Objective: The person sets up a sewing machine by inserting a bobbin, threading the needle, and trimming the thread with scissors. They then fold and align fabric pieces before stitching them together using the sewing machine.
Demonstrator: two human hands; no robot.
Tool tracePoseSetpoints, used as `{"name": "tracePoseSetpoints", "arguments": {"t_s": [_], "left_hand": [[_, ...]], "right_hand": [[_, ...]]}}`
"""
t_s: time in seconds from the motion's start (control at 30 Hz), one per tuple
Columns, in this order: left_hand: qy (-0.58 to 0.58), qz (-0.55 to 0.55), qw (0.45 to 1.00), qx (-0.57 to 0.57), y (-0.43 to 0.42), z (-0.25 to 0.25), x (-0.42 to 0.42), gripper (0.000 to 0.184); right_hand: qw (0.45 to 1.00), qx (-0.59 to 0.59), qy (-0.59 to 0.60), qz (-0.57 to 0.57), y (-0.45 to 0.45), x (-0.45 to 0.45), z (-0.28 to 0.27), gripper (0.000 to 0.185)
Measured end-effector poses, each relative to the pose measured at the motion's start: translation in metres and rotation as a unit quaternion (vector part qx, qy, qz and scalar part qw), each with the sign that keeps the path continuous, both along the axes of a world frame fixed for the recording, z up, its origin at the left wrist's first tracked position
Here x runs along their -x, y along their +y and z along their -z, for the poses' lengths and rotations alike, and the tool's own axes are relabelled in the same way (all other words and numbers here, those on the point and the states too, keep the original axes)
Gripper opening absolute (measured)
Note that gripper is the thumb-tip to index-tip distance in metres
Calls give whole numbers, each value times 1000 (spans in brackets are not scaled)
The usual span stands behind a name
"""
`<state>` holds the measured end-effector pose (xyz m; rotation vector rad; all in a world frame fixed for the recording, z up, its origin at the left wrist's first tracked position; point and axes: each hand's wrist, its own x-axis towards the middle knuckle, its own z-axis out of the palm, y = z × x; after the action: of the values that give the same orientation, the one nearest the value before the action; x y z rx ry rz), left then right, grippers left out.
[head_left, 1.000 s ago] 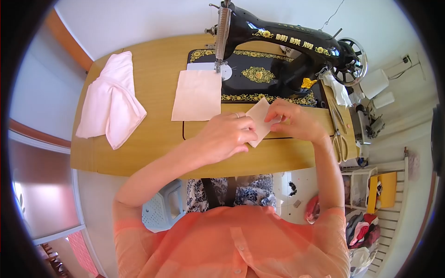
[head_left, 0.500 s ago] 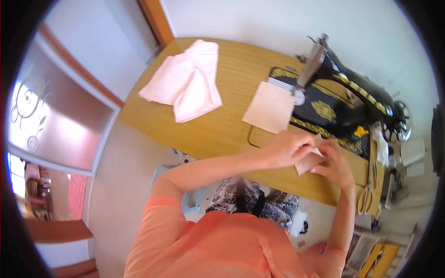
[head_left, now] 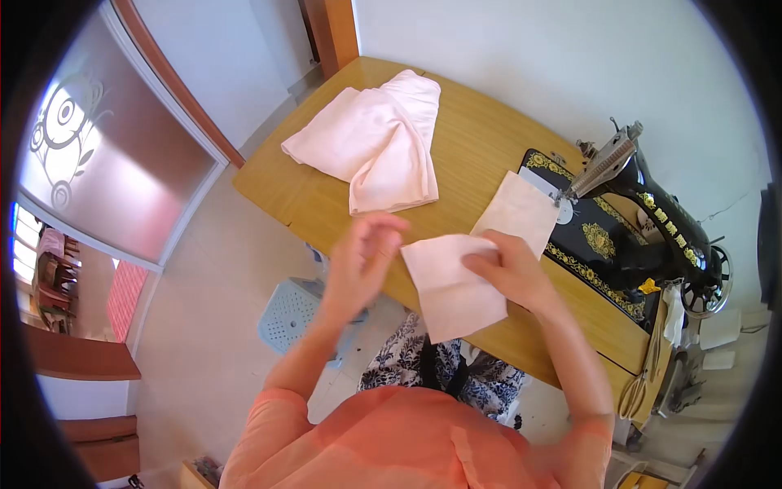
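Observation:
A pale pink piece of cloth [head_left: 458,289] with a crease across it hangs over the table's front edge. My right hand [head_left: 509,269] grips its upper right part, thumb on top and fingers behind. To the cloth's left is my left hand [head_left: 364,265], raised, with loosely bent fingers and nothing seen in them; it is a little apart from the cloth's corner. Another pale pink piece [head_left: 525,213] lies flat by the needle of a black sewing machine [head_left: 656,200], partly covered by my right hand and the held cloth.
A folded heap of pink fabric [head_left: 371,138] lies at the far left of the wooden table [head_left: 481,122]. Scissors [head_left: 634,398] rest at the right edge. A blue plastic stool [head_left: 287,316] stands on the floor at the left.
The held cloth has come left from near the machine's front and is spread wider. My left hand has let go of it and moved left. The view has turned somewhat.

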<state>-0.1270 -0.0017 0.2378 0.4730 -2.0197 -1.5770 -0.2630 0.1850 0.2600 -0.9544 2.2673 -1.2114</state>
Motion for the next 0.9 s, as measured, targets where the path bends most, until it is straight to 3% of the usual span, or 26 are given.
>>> {"name": "tracePoseSetpoints", "arguments": {"t_s": [0.03, 0.07, 0.17, 0.37, 0.43, 0.47, 0.57, 0.63, 0.77, 0.83, 0.87, 0.9], "left_hand": [[-80, -87, 983, 142, -23, 2, 0, 18], [-65, -100, 976, 183, -37, 7, 3, 19], [-52, -128, 953, 270, -63, 11, 13, 19], [-150, -92, 955, 239, -76, 0, 27, 17], [-142, -82, 960, 226, -81, 11, 26, 14], [-126, -76, 970, 195, -82, 13, 25, 12], [-56, -52, 995, 68, -89, 10, 24, 8], [15, -28, 997, -64, -95, 0, 24, 6], [100, 76, 914, -385, -109, -15, 28, 9], [150, 78, 861, -480, -111, -9, 37, 12], [178, 15, 853, -490, -104, -11, 41, 14], [205, -50, 841, -498, -92, -15, 46, 16]], "right_hand": [[991, -29, 128, -8, -17, 6, 3, 21], [966, -53, 253, -14, -31, 12, 2, 24], [990, 3, 139, 31, -71, 36, -13, 27], [966, -189, 175, -16, -115, 56, 11, 33], [974, -177, 140, -21, -116, 60, 13, 30], [977, -172, 122, -24, -116, 62, 14, 28], [999, 16, -37, 5, -116, 67, 8, 25], [987, 26, -156, 17, -119, 65, -21, 22], [944, 63, -322, -20, -131, 74, -38, 20], [870, 232, -435, -9, -141, 67, -38, 21], [817, 312, -484, -3, -145, 64, -37, 22], [862, 294, -411, 37, -147, 65, -28, 24]]}}
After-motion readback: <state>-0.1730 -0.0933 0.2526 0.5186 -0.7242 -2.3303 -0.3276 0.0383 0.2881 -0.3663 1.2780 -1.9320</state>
